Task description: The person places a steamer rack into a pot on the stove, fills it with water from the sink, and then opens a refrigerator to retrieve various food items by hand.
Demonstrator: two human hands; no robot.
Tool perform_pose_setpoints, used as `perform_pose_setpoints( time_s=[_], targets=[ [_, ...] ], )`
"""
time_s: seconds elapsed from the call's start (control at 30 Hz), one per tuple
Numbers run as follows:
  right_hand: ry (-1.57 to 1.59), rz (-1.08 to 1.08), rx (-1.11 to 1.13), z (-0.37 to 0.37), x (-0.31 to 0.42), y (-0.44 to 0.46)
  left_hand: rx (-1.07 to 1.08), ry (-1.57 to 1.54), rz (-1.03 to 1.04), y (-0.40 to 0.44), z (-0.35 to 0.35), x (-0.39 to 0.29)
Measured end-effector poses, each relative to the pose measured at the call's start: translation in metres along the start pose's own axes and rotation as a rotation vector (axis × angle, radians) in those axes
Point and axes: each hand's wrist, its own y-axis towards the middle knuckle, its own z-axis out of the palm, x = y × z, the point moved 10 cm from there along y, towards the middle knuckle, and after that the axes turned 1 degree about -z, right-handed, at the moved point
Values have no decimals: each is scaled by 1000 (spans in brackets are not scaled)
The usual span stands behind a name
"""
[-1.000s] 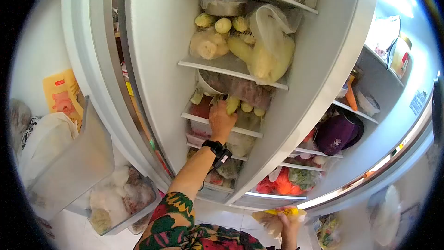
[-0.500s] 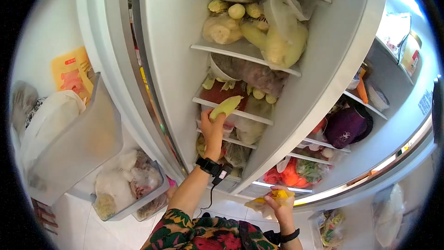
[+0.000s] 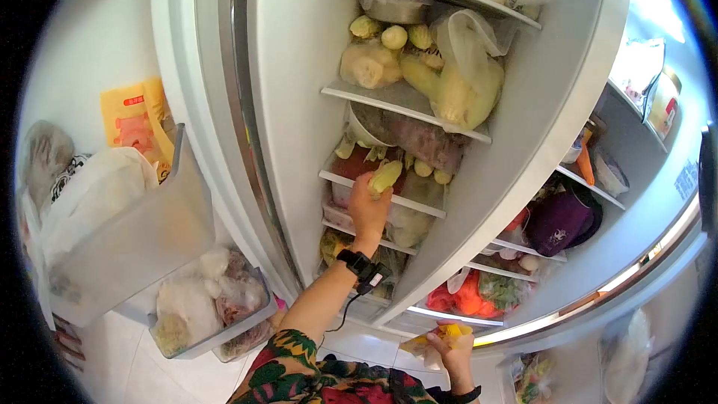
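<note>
My left hand (image 3: 368, 213) is closed round a pale green ear of corn (image 3: 387, 176), held at the front of a middle freezer shelf (image 3: 419, 206). Just behind it are a dark red package (image 3: 351, 162), several pale corn ends (image 3: 423, 169) and a white bowl (image 3: 362, 126). Low down, outside the fridge, my right hand (image 3: 455, 352) grips a crumpled yellow and see-through plastic bag (image 3: 421, 346). Its contents cannot be made out.
Above, a shelf carries bagged corn (image 3: 467, 82) and a metal container (image 3: 396, 7). Pulled-out drawers (image 3: 149, 232) with bagged food stand at left. The right compartment holds a purple bag (image 3: 559, 218) and red bagged produce (image 3: 467, 295). More bags (image 3: 535, 381) lie at lower right.
My left hand has moved right and slightly further in with the corn, which now points more away from me. My right hand still holds the bag, a little lower in view.
</note>
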Motion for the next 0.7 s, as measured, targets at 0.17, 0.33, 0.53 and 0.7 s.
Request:
perform_pose_setpoints(
  time_s=[0.17, 0.33, 0.53, 0.7],
  targets=[
    [5, -3, -72, -12, -2, -1, -14, 41, -19, -4, 9, 2],
    [89, -128, 19, -2, -1, 15, -166, -411, -242, -71, -41, 16],
    [542, -98, 338, 65, 53, 30, 225, -580, -117, -150, -44, -24],
    [522, -89, 218, 59, 50, 27, 532, -715, 15, -146, -35, -64]
  ],
)
